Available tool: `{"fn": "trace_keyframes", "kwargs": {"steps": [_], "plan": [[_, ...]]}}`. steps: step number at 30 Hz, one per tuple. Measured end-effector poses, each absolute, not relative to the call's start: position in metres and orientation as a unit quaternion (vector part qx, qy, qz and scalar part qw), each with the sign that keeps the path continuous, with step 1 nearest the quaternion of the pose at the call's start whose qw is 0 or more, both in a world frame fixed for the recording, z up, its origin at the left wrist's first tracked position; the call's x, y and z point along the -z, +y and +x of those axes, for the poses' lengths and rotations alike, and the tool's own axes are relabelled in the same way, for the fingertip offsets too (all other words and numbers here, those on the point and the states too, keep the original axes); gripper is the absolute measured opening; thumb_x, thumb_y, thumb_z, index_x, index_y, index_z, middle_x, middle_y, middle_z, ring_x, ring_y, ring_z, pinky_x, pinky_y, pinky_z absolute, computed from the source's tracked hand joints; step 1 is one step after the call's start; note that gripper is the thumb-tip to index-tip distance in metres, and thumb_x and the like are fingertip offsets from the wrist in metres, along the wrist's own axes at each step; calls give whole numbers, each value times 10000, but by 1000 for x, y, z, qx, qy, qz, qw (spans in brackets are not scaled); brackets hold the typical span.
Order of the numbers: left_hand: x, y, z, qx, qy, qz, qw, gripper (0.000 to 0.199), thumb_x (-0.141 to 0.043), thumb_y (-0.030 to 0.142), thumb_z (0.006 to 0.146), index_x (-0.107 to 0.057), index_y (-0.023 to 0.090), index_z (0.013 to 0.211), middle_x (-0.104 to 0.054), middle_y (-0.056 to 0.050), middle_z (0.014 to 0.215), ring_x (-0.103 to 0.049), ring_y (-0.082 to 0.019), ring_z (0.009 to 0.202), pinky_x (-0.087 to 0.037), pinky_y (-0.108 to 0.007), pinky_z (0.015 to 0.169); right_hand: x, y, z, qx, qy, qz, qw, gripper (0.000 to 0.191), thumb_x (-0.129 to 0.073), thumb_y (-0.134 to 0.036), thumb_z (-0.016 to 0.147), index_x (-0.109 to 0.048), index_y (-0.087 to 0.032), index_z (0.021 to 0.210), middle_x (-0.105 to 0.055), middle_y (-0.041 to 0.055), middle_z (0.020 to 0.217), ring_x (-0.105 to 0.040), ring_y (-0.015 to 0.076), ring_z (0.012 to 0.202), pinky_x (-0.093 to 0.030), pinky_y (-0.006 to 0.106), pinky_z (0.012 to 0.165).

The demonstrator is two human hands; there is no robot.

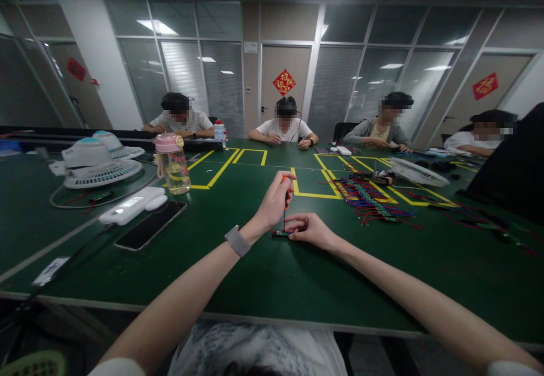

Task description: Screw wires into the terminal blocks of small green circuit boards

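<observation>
My left hand (272,203) is closed round the orange and black handle of a screwdriver (285,217). The screwdriver stands almost upright, its thin shaft pointing down at a small green circuit board (278,234). That board lies on the green tabletop (238,285) in front of me. From the right, my right hand (313,232) grips the end of the board between thumb and fingers. Whether the tip sits in a screw is too small to tell. Some red and blue by the right fingertips looks like wire.
Several wired circuit boards (369,197) lie in a row at right, near a white fan grille (419,173). At left are a phone (151,227), a white device (131,206), a pink-lidded bottle (174,166) and fan parts (100,163). Several people sit across the table.
</observation>
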State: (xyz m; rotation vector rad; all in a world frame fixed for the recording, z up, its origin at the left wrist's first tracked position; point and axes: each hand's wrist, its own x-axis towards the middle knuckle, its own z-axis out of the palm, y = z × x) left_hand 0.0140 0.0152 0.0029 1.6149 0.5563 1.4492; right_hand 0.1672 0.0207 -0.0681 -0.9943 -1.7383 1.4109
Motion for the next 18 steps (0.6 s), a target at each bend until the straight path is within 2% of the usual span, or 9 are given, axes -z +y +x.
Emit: {"fn": "trace_keyframes", "kwargs": {"steps": [3, 6, 9, 11, 14, 16, 18], "plan": [[-6, 13, 11, -543, 252, 712, 368, 237, -429, 331, 924, -541, 202, 1087, -507, 22, 723, -502, -76, 582, -431, -187, 558, 70, 19, 164, -520, -679, -379, 354, 506, -799, -197, 558, -666, -102, 1037, -750, 79, 873, -704, 205, 811, -543, 385, 840], [-8, 9, 9, -533, 276, 739, 305, 258, -502, 342, 893, -580, 201, 1094, -542, 18, 706, -549, -93, 581, -465, -209, 581, 71, 14, 160, -466, -700, -389, 374, 445, -782, -212, 591, -683, -117, 1014, -748, 69, 856, -706, 211, 813, -549, 390, 843], [-11, 5, 8, -533, 299, 757, 231, 246, -549, 354, 869, -623, 199, 1047, -583, -14, 819, -571, -108, 648, -486, -219, 613, 71, 10, 158, -414, -716, -406, 389, 357, -756, -204, 618, -706, -136, 964, -753, 72, 851, -710, 226, 833, -554, 397, 849], [-12, 2, 7, -529, 301, 771, 187, 250, -489, 327, 906, -631, 203, 1069, -596, -38, 890, -583, -125, 727, -494, -224, 656, 71, 8, 157, -398, -720, -410, 394, 327, -750, -195, 618, -716, -143, 940, -756, 74, 845, -714, 236, 836, -558, 407, 847], [-13, 1, 6, -523, 282, 778, 204, 310, -380, 287, 950, -596, 208, 1158, -604, -53, 950, -603, -117, 721, -498, -214, 635, 69, 6, 156, -389, -723, -413, 395, 297, -749, -195, 621, -723, -151, 913, -758, 77, 848, -718, 247, 837, -563, 414, 842], [-14, 3, 5, -524, 278, 774, 224, 301, -411, 300, 941, -591, 212, 1165, -602, -50, 968, -604, -100, 670, -499, -205, 600, 67, 5, 156, -385, -726, -418, 388, 286, -744, -192, 630, -724, -148, 912, -758, 81, 854, -719, 251, 845, -562, 414, 848], [-14, 4, 3, -531, 293, 772, 193, 254, -497, 315, 905, -632, 212, 1095, -591, -44, 949, -596, -106, 691, -498, -206, 610, 66, 4, 156, -379, -730, -422, 382, 285, -737, -184, 638, -723, -139, 919, -759, 85, 859, -719, 252, 851, -556, 415, 859]]}}
